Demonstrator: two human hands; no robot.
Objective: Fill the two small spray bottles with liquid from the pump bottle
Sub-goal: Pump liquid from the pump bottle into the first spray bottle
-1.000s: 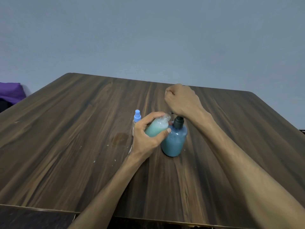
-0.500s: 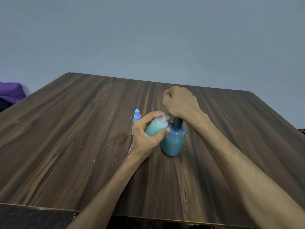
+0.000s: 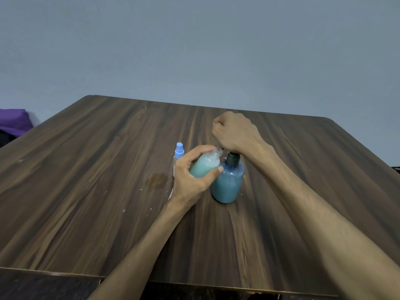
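Dark wooden table (image 3: 86, 191); left hand (image 3: 190, 176) grips one uncapped spray bottle (image 3: 205, 166) of teal liquid, tilted; right hand (image 3: 234, 132) fisted over one blue pump bottle (image 3: 227, 185); second spray bottle (image 3: 179, 153) capped, behind.

Dark wood-grain table (image 3: 86, 202) under pump bottle (image 3: 227, 187), capped spray bottle (image 3: 179, 151)

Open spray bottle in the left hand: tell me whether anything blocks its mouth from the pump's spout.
Nothing visible does. The left hand grips the uncapped spray bottle tilted, its mouth right beside the pump bottle top. The right hand covers the pump head, hiding the spout itself.
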